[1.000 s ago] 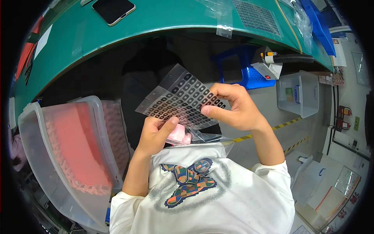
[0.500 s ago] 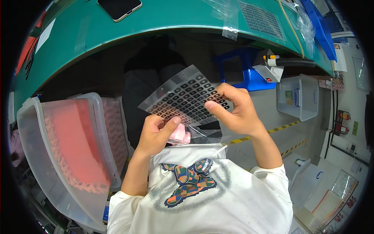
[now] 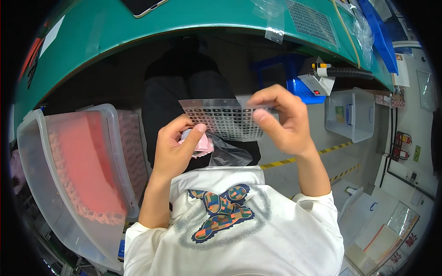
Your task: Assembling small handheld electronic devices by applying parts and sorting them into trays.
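My left hand (image 3: 177,146) is closed, its thumb pressing near the left edge of a clear sheet of small black square stickers (image 3: 221,120). The sheet is held over my lap. Just below it, against the same hand, is a pink piece (image 3: 202,145) with a clear plastic bag (image 3: 228,154) hanging by it; my fingers partly hide how these are held. At the sheet's right edge is my right hand (image 3: 287,122), somewhat blurred. Its thumb and forefinger are apart, and I see nothing clearly between them.
A green table (image 3: 189,17) curves across the far side, bearing a phone (image 3: 142,5) and another sticker sheet (image 3: 311,22). Left of me stands a clear bin (image 3: 34,152) with pink contents. A blue stool (image 3: 304,92), a boxed device with a black hose (image 3: 317,83) and a clear box (image 3: 352,115) are at right.
The sheet has tilted to lie more level and its left edge has dropped. My right thumb and forefinger have come off the sheet and spread; my left hand has shifted slightly left and up.
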`<state>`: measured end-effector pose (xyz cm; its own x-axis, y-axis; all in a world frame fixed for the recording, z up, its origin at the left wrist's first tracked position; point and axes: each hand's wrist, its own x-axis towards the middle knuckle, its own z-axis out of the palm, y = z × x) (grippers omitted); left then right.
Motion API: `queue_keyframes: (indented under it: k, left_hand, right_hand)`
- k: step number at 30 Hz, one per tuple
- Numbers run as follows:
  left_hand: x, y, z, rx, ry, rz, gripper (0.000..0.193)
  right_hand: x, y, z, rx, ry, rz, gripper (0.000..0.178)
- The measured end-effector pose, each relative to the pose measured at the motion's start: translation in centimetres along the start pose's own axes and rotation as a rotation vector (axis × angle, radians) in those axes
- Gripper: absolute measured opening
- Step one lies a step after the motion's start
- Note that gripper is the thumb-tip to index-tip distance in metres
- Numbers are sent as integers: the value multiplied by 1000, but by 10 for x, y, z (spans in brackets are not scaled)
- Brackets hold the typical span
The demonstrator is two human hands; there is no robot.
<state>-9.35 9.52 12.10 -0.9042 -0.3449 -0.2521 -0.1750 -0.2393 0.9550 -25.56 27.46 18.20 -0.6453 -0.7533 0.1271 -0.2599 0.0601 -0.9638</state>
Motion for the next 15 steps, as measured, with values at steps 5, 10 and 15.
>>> queue_keyframes:
  k: [5, 10, 15]
  left_hand:
    - [-2, 0, 2, 64, -24, -5, 11]
    - [-2, -4, 2, 92, -8, 38, 11]
    - [-2, -10, 5, 118, 28, 117, 9]
  right_hand:
    - [6, -3, -12, 11, -49, 31, 4]
    - [5, -3, -11, 59, -74, 141, 2]
    - [5, -7, -10, 155, -41, 260, 5]
